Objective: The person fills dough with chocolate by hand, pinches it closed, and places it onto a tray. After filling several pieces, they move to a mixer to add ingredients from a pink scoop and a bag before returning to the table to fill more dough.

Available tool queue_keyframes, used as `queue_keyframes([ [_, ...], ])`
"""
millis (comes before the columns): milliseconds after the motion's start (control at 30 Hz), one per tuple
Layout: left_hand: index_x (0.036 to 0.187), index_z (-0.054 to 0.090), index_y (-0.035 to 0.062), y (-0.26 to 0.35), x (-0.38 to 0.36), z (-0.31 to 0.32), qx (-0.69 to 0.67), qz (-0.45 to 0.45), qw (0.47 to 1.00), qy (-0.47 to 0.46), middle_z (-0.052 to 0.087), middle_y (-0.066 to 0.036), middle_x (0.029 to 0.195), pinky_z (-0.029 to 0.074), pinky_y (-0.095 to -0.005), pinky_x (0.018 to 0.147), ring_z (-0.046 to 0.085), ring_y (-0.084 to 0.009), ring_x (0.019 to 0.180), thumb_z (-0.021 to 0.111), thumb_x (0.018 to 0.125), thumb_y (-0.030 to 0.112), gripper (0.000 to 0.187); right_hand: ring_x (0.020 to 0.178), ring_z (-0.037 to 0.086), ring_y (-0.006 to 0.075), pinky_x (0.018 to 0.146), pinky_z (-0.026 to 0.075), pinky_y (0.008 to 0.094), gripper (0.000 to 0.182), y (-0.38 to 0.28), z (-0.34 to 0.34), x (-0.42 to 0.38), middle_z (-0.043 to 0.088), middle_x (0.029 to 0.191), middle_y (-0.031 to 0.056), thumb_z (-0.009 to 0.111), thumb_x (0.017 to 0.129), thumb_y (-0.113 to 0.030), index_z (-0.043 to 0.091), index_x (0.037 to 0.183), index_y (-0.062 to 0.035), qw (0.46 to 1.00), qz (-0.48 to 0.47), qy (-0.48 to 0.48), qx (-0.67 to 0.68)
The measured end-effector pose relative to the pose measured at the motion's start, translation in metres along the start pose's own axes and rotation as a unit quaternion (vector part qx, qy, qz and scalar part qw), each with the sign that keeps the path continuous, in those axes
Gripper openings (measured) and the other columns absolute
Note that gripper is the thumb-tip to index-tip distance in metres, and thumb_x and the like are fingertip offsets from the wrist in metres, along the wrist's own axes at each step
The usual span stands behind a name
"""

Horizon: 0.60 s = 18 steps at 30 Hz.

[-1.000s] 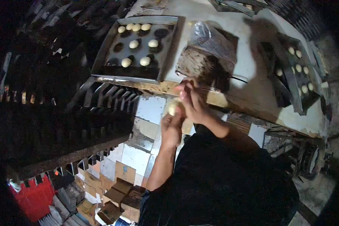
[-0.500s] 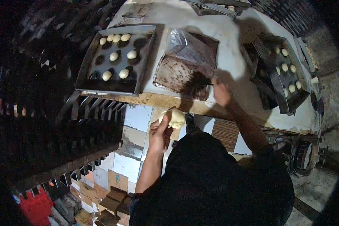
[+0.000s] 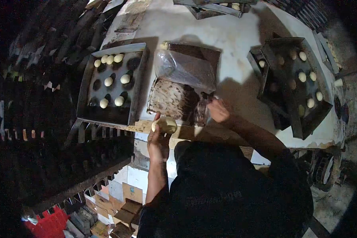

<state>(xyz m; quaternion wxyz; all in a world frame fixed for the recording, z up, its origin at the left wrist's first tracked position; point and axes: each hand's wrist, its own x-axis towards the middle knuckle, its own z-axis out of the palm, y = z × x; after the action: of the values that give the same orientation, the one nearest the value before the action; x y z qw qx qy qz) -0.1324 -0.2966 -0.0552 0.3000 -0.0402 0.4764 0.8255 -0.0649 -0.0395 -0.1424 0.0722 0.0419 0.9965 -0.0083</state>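
Note:
My left hand is closed around a pale piece of dough at the table's front edge. Just beyond it lies a shallow container smeared with dark brown filling, its far part covered by a clear plastic sheet. My right hand is closed at the container's right front corner, on a small dark tool or handle that is too shadowed to identify.
A metal tray with several dough balls stands at the left. Stacked trays with more balls are at the right, and others at the far edge. Cardboard boxes lie on the floor at lower left.
The view has shifted, so the trays sit lower in it. My left hand with the dough is nearer the container's front edge. My right hand remains by the container's right side.

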Motion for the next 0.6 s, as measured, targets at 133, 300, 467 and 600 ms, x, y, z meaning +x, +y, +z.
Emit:
queue_keyframes([
  [133, 0.139, 0.04, 0.0041, -0.012, 0.021, 0.008, -0.02, -0.023, 1.0, 0.008, 0.054, -0.013, 0.126, 0.041, -0.0393, 0.099, 0.053, -0.0245, 0.115, 0.053, 0.095, 0.026, 0.05, 0.073, 0.058, 0.013, 0.07, 0.045, 0.025, 0.014, 0.035, -0.025, 0.025, 0.063, 0.075, 0.0045, 0.058, 0.092, -0.014, 0.065, 0.09, -0.0023, 0.979, -0.103, -0.151, 0.088],
  [300, 0.129, 0.047, -0.0001, -0.042, 0.053, 0.006, -0.02, -0.058, 0.997, 0.052, 0.055, -0.013, 0.12, 0.045, -0.0374, 0.095, 0.055, -0.0249, 0.111, 0.047, 0.098, 0.024, 0.04, 0.073, 0.062, 0.0096, 0.064, 0.049, 0.024, 0.028, 0.064, 0.024, 0.027, 0.07, 0.091, 0.0102, 0.059, 0.092, -0.016, 0.064, 0.112, 0.0024, 0.774, -0.14, -0.079, 0.613],
  [467, 0.124, 0.049, -0.0004, -0.045, 0.053, 0.039, -0.084, -0.145, 0.984, 0.055, 0.057, -0.012, 0.113, 0.05, -0.0347, 0.088, 0.057, -0.0245, 0.104, 0.043, 0.099, 0.026, 0.037, 0.076, 0.06, 0.0153, 0.061, 0.049, 0.0276, 0.032, 0.001, -0.025, -0.012, 0.065, 0.085, 0.0071, 0.057, 0.091, -0.014, 0.06, 0.12, -0.0034, 0.818, -0.082, 0.121, 0.557],
  [600, 0.118, 0.053, 0.0006, -0.04, 0.054, 0.033, -0.136, -0.146, 0.979, 0.042, 0.06, -0.012, 0.112, 0.054, -0.0303, 0.081, 0.06, -0.0223, 0.1, 0.044, 0.099, 0.024, 0.031, 0.079, 0.063, 0.0229, 0.062, 0.052, 0.0316, 0.041, 0.006, -0.018, -0.026, 0.061, 0.086, 0.011, 0.059, 0.084, -0.013, 0.058, 0.124, -0.0097, 0.953, -0.093, 0.121, 0.263],
])
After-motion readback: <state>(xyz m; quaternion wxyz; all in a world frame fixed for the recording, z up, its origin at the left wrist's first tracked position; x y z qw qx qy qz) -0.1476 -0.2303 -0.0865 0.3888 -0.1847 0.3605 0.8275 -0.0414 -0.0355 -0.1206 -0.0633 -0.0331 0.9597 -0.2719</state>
